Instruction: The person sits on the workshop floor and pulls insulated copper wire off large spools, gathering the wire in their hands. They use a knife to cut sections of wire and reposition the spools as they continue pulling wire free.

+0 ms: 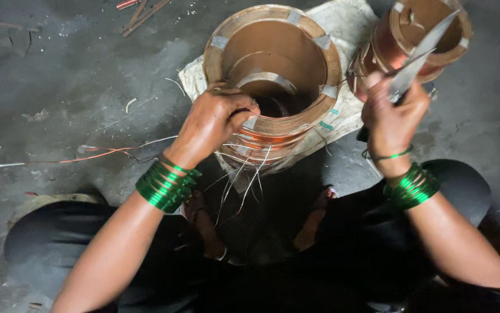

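Observation:
A large hollow copper-wire coil (273, 69) with a brown paper lining and pale tape strips stands on a white cloth (343, 29) in front of me. My left hand (212, 124) grips its near rim, fingers curled over the edge. Thin wire ends (244, 179) hang from the coil's lower windings. My right hand (392, 113) is raised to the right and holds a scissor-like metal blade (424, 52) pointing up and away. Green bangles ring both wrists.
A second, smaller copper coil (418, 40) stands at the back right, partly behind the blade. Loose wires (87, 155) trail left across the grey concrete floor. Copper scraps (142, 11) lie at the top. My feet (203, 226) and dark clothing fill the foreground.

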